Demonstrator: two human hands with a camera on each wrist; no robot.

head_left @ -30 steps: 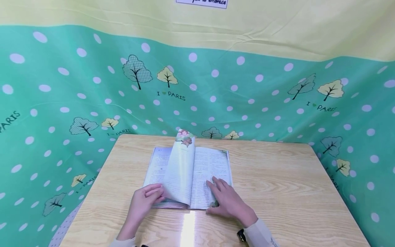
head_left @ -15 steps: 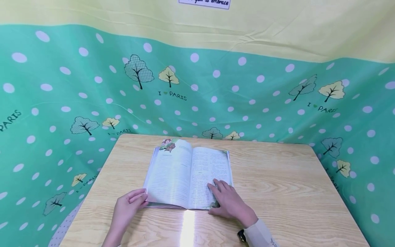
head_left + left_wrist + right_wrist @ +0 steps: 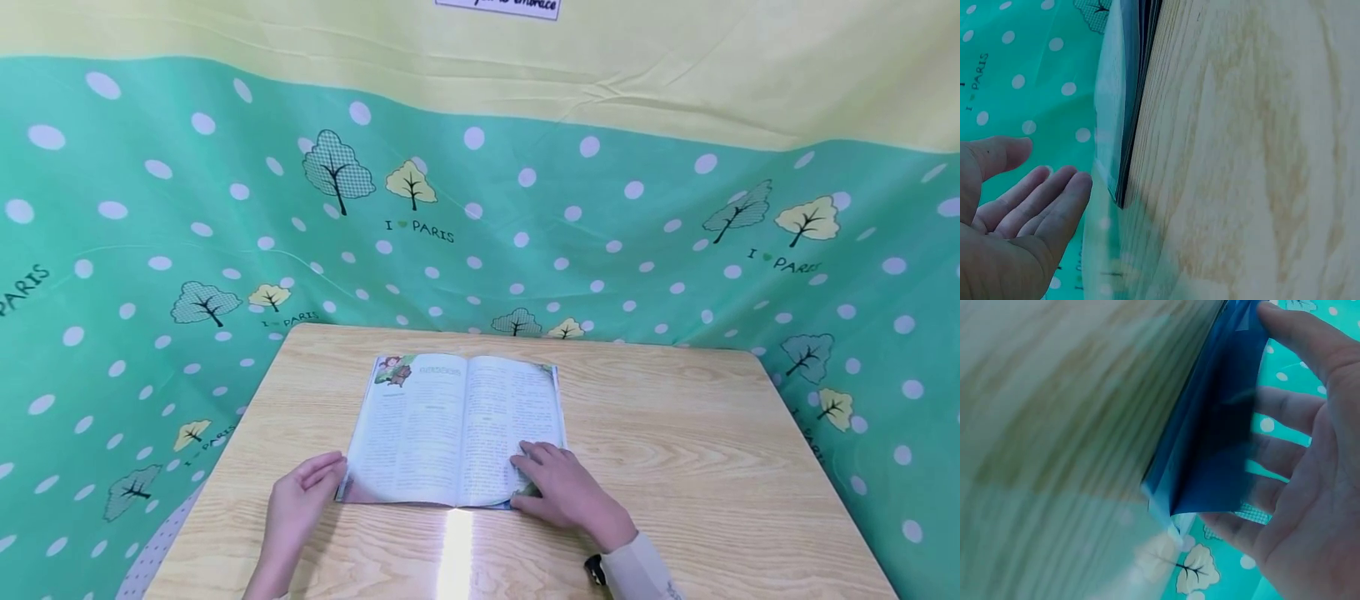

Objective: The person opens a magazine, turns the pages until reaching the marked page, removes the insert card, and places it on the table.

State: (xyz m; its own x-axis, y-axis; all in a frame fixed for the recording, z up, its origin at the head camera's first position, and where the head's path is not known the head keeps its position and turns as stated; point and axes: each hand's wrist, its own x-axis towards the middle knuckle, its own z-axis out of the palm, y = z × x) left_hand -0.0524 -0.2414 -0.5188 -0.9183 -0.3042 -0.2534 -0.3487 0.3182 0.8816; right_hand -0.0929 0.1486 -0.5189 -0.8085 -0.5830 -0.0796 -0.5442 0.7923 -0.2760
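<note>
An open book [image 3: 408, 433] lies on the wooden table, with printed text on both pages and a small coloured picture at the top left. My left hand [image 3: 300, 496] is beside its lower left corner, fingers loosely bent and holding nothing. The left wrist view shows a gap between those fingertips and the book's edge [image 3: 1125, 125]. At the lower right corner, my right hand [image 3: 566, 492] has its fingers over the right page [image 3: 491, 417] and its thumb at the bottom edge. In the right wrist view, the bent-up page [image 3: 1216, 444] is between thumb and fingers.
The wooden table [image 3: 675, 433] extends to both sides of the book. Behind and beside it hangs a green and yellow cloth [image 3: 525, 208] with dots and trees. A bright light reflection lies on the table in front of the book.
My left hand has carried a page over to the left, let it lie flat and moved slightly off the book. My right hand has shifted a little, and the lower right page corner now lifts.
</note>
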